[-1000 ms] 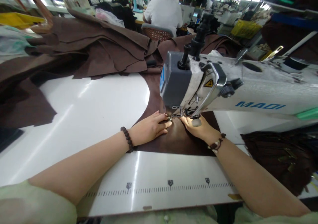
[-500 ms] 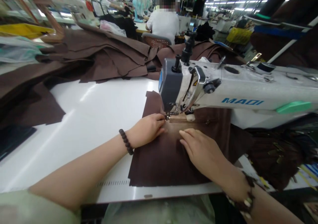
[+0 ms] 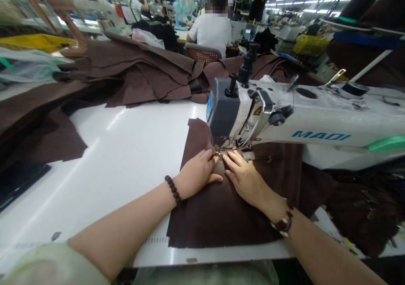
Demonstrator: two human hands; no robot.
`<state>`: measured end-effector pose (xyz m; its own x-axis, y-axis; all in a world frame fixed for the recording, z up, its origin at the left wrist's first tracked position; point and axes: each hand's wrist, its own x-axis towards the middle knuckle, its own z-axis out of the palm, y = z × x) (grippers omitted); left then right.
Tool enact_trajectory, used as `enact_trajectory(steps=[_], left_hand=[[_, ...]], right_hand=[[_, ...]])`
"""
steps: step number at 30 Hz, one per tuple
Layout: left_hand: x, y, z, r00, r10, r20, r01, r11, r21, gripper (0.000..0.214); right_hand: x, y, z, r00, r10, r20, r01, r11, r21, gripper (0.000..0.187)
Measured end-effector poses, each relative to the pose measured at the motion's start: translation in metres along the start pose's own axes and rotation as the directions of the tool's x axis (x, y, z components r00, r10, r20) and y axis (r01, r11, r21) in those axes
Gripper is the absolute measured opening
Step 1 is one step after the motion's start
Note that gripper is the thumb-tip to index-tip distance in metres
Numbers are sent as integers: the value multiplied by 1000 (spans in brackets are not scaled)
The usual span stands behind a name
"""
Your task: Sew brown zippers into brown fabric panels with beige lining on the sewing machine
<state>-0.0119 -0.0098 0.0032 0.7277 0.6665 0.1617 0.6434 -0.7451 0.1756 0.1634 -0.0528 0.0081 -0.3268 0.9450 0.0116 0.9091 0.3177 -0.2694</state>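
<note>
A dark brown leather-like panel [image 3: 215, 221] lies on the white table under the head of a sewing machine [image 3: 284, 108]. My left hand [image 3: 196, 173] rests on the panel just left of the presser foot [image 3: 218, 151], fingers stretched out and thumb apart. Close on the other side, my right hand [image 3: 247, 179] presses flat on the panel, fingertips by the foot. A zipper with a brass-coloured pull [image 3: 269, 159] runs across the panel to the right. The spot under the needle is partly hidden by my fingers.
Several brown panels [image 3: 148, 74] are piled behind the machine and at the left. A dark flat item [image 3: 22, 181] lies at the left edge. Brown pieces with zipper pulls [image 3: 363, 209] are heaped at the right. A person [image 3: 210, 32] sits beyond the table.
My right hand has moved forward and left, up to the presser foot beside my left hand. The camera view has shifted slightly, and the panel stays under the machine.
</note>
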Motion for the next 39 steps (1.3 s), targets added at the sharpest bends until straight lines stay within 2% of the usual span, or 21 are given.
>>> enact_trajectory(steps=[7,12,21,33,39], left_hand=[[-4,-1,0,999,35,-38,-35,999,13,58],[-4,-1,-2,999,31,-12,-32,999,-15,57],[-6,-2,-5,998,42,45,-39,996,-80,53],[-6,-7,-7,997,56,48,-51,994,-98,49],[-3,-8,-6,997,83,4,-82,991,-108,48]], right_hand=[[0,3,9,997,11,-80,-10,1000,14,41],[0,5,11,997,-39,-65,42,999,35,42],[1,5,10,998,-30,-61,33,999,35,42],[4,4,8,999,-25,-47,26,1000,9,42],[5,1,4,1000,-23,-17,23,1000,12,42]])
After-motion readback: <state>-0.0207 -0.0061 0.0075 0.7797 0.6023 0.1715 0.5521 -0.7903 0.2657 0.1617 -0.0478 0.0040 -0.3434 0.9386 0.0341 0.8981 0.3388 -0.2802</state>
